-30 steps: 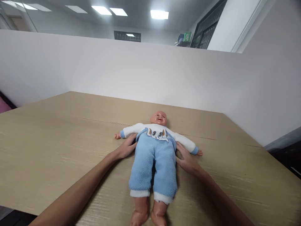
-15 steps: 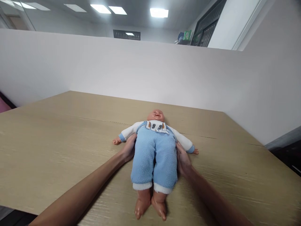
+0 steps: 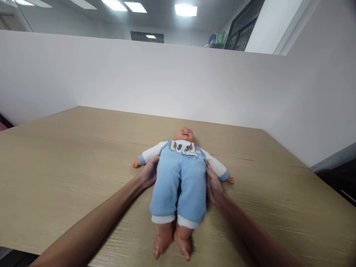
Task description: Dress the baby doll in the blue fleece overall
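Note:
A baby doll (image 3: pixel 182 174) lies on its back on the wooden table (image 3: pixel 83 163), its head away from me and its bare feet towards me. It wears fuzzy light-blue overalls with an animal face on the bib, over white sleeves with blue cuffs. My left hand (image 3: pixel 150 172) grips the doll's side at the waist, below its outstretched arm. On the opposite side, my right hand (image 3: pixel 214 185) holds the doll at the waist too. The fingertips of both hands are hidden by or under the doll's body.
A white partition wall (image 3: pixel 167 81) rises along the table's far edge, with another wall on the right. Beyond it, ceiling lights (image 3: pixel 185 10) and a green package (image 3: pixel 220 37) show. A dark object (image 3: pixel 336 181) stands past the table's right edge.
The doll's legs and feet have shifted slightly to the left. Both hands keep their places at its sides, and the camera view has tilted a little.

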Available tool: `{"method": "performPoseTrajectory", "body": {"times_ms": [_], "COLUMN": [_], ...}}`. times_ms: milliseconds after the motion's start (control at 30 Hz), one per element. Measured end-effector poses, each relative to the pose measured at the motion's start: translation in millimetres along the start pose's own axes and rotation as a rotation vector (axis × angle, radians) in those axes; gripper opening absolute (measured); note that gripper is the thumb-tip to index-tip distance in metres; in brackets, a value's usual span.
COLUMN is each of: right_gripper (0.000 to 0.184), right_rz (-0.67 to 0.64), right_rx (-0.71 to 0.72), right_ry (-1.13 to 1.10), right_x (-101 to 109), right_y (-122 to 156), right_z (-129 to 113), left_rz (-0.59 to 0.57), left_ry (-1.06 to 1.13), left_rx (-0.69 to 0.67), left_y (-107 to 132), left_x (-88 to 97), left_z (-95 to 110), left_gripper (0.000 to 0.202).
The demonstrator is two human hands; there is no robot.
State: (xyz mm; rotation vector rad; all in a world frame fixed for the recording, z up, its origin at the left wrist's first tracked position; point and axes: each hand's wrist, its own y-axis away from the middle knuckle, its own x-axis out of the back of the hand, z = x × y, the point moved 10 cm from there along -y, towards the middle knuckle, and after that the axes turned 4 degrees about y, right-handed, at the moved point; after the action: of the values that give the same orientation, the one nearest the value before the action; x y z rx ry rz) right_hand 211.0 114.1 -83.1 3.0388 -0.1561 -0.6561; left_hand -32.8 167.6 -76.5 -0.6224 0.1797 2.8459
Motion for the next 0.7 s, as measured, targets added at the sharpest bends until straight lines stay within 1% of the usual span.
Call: {"method": "performPoseTrajectory", "body": {"times_ms": [133, 267, 467, 600, 700], "right_gripper": [0.046, 0.039, 0.034, 0.030, 0.027], "right_rz": [0.020, -0.014, -0.019, -0.051, -0.047], "right_rx": [0.030, 0.077, 0.103, 0.113, 0.124], "right_ry": [0.023, 0.082, 0.112, 0.182, 0.194], "right_x": [3, -1, 4, 4, 6], "right_y": [1, 1, 1, 0, -2], "right_z": [-5, -11, -11, -12, -13], "left_rz": [0.003, 0.000, 0.000, -0.030, -0.039], "left_ry": [0.049, 0.073, 0.033, 0.069, 0.099], "left_rx": [0.029, 0.026, 0.004, 0.024, 0.042], "left_y": [-2, -4, -5, -6, -7], "left_x": [2.5, 6.9, 9.2, 4.0, 2.8], "left_z": [3, 9, 17, 15, 12], "left_gripper": [0.019, 0.015, 0.033, 0.025, 0.020]}}
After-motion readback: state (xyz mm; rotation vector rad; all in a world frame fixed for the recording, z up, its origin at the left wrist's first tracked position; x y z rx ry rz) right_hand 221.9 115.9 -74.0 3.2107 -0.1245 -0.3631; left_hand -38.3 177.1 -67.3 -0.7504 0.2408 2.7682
